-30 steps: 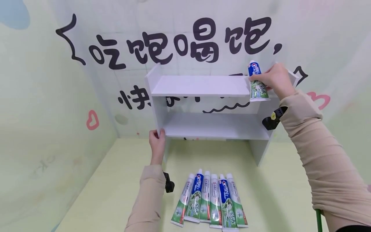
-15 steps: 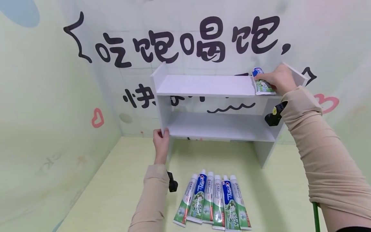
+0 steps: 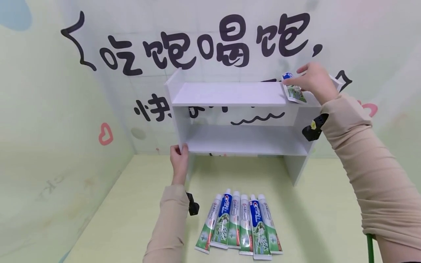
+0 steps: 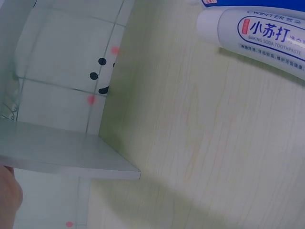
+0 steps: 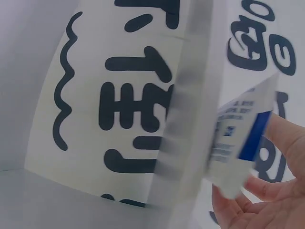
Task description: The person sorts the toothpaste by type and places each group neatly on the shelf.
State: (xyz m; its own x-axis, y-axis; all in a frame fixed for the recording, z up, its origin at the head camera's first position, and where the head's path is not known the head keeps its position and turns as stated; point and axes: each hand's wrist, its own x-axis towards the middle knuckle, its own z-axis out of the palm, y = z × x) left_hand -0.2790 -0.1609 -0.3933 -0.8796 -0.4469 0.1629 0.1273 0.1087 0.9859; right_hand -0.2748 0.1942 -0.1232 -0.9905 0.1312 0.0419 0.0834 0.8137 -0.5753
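At the right end of the white shelf unit's top board [image 3: 230, 94], my right hand [image 3: 315, 83] holds a blue and green toothpaste tube [image 3: 295, 94] by its sides. The tube leans back, its flat crimped end near the board's front edge. In the right wrist view the tube [image 5: 238, 140] is blurred between thumb and fingers. My left hand [image 3: 179, 160] grips the lower front edge of the unit's left side panel [image 3: 179, 124]; only a bit of that hand [image 4: 8, 198] shows in the left wrist view.
Several toothpaste tubes [image 3: 235, 223] lie fanned side by side on the pale wooden table [image 3: 131, 219], caps toward the shelf unit. A middle board [image 3: 243, 140] spans the unit below the top one. A wall with black lettering [image 3: 231, 40] stands behind.
My right hand has lowered the tube onto the top board and tipped it back; its index finger has lifted. My left hand stays on the side panel.
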